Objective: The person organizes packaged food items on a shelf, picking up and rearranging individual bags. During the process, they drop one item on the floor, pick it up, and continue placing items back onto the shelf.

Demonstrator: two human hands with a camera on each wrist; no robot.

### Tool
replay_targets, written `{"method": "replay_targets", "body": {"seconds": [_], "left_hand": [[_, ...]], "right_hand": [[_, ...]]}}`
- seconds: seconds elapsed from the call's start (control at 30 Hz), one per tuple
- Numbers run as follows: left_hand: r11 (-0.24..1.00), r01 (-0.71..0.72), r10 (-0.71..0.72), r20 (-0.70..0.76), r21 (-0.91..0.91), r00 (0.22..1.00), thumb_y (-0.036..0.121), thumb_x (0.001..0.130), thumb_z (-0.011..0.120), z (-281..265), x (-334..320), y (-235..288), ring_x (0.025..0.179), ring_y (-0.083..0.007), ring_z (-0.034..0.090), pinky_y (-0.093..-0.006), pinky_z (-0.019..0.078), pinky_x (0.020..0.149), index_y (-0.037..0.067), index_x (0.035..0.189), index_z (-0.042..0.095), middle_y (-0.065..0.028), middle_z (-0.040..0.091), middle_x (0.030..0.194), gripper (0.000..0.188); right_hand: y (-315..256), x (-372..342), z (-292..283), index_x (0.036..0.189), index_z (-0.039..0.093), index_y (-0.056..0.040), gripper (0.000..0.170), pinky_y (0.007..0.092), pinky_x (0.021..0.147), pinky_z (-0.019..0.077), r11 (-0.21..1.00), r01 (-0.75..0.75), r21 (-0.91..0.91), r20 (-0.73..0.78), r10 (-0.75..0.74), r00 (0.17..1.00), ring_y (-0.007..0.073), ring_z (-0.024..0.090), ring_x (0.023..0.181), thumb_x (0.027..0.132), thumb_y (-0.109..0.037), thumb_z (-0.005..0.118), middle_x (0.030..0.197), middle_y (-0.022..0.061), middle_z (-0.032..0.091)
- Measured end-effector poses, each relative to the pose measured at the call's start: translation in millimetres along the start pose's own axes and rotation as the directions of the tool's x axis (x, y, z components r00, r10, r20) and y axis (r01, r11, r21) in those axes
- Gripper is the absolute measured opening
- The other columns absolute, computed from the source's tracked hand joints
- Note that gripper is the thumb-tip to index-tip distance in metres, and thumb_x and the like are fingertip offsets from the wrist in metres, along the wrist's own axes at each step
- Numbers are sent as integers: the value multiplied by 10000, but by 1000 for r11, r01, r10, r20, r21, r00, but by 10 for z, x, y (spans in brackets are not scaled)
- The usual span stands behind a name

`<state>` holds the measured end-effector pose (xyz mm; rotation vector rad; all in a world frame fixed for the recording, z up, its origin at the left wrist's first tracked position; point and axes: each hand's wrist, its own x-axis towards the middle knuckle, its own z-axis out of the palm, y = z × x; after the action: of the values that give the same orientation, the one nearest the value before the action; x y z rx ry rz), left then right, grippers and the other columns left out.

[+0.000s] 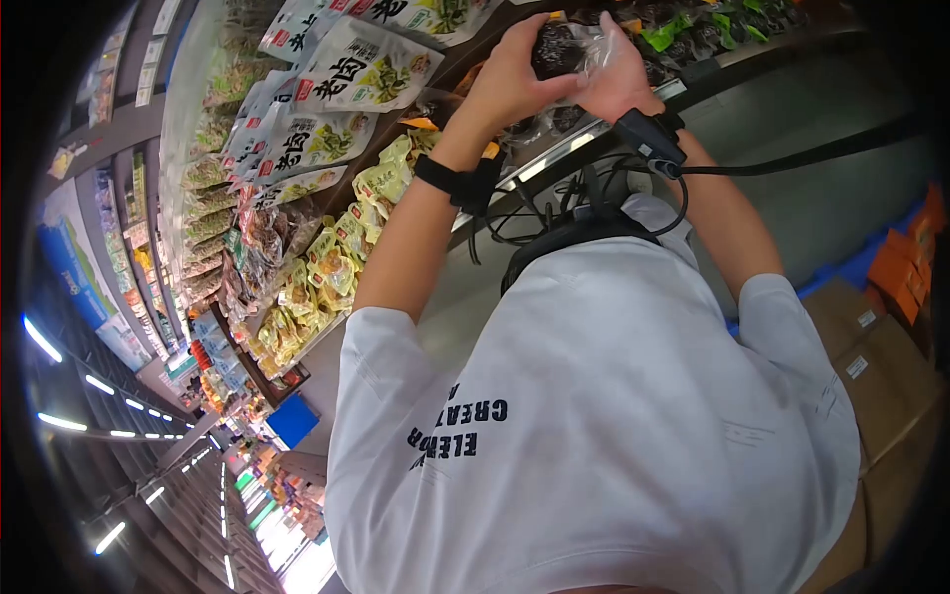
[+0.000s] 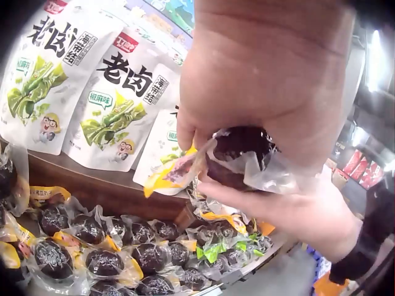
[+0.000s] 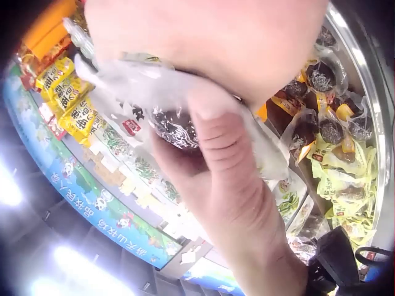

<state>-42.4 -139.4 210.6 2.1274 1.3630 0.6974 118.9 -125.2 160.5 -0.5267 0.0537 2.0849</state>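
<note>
Both hands hold one dark, round item in clear plastic, above the shelf. In the head view, my left hand grips its near left side, and my right hand is against the wrapper on the right. The left wrist view shows the item between my left hand above and my right hand below, a yellow-edged wrapper end sticking out. Seen from the right wrist, my left thumb presses the film over the item, under my right hand; some fingertips are hidden.
Similar wrapped dark items lie in rows on the shelf below. White pouches with green pictures stand behind them. Yellow packets fill the shelf beside my left arm. A metal shelf edge runs under my wrists; cardboard boxes stand at right.
</note>
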Motion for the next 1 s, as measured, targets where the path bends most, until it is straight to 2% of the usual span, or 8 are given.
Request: {"method": "replay_targets", "body": {"seconds": [0.07, 0.1, 0.27, 0.33, 0.53, 0.6, 0.9, 1.0], "left_hand": [[998, -28, 29, -18, 59, 999, 408, 613, 869, 30, 30, 128, 1149, -307, 549, -359, 446, 966, 21, 1380, 389, -217, 496, 1295, 985], [998, 20, -20, -7, 65, 1000, 416, 588, 879, 32, 40, 219, 1158, -317, 542, -368, 444, 972, 21, 1374, 394, -219, 499, 1285, 1004], [975, 79, -75, -31, 207, 997, 286, 556, 887, -8, 55, 494, 1176, -355, 518, -392, 429, 996, 35, 1365, 406, -216, 493, 1276, 974], [973, 118, -114, -34, 200, 993, 257, 559, 878, -36, 41, 557, 1184, -351, 512, -392, 426, 999, 38, 1365, 405, -212, 487, 1283, 960], [984, 91, -85, -45, 154, 995, 177, 561, 858, -103, -114, 418, 1210, -337, 491, -404, 406, 1019, 52, 1356, 404, -196, 471, 1312, 924], [967, -28, 27, 5, 252, 1000, 157, 588, 839, -115, -93, 408, 1216, -335, 485, -407, 397, 1025, 51, 1347, 413, -176, 485, 1316, 877], [987, -6, 9, -17, 159, 1000, 138, 692, 772, -78, -201, 418, 1216, -295, 508, -378, 437, 998, 45, 1307, 477, -157, 464, 1351, 689], [971, -51, 54, -7, 234, 998, 137, 721, 753, -84, -189, 437, 1213, -287, 509, -380, 453, 985, 40, 1288, 496, -156, 451, 1359, 630]], "right_hand": [[-77, -26, 50, 1193, 535, -16, 513, 447, 817, 523, 988, -119, 102, 228, 93, 969, 255, 643, 902, 899, -427, 627, 1002, 96, 655], [-121, 117, -78, 1188, 566, -90, 327, 404, 922, 463, 989, -143, 42, 488, 105, 867, 207, 582, 1060, 947, -307, 530, 1150, 36, 613], [-396, -18, -30, 1132, 595, -83, 263, 360, 879, 493, 936, -216, -277, 425, 321, 846, 175, 611, 1007, 895, -198, 606, 1077, 15, 638], [-486, 48, -92, 1122, 596, -78, 252, 344, 881, 496, 850, -259, -458, 451, 474, 756, 164, 611, 1008, 890, -176, 603, 1083, 22, 638], [-424, 45, 41, 1175, 591, -96, 313, 340, 900, 496, 783, -241, -574, 389, 519, 761, 129, 611, 1017, 880, -183, 648, 1088, 2, 635], [-317, 58, 113, 1189, 584, -113, 361, 334, 890, 500, 716, -213, -664, 183, 432, 883, 110, 606, 1022, 852, -185, 690, 1097, -6, 630], [-307, 58, -61, 1284, 519, -165, 503, 400, 919, 394, 610, -253, -751, 87, 472, 878, 148, 485, 1147, 829, -280, 699, 1228, -28, 532], [-341, 29, -52, 1229, 558, -109, 493, 328, 1006, 360, 585, -244, -774, 142, 535, 832, 154, 464, 1184, 797, -273, 729, 1199, 23, 545]]}}
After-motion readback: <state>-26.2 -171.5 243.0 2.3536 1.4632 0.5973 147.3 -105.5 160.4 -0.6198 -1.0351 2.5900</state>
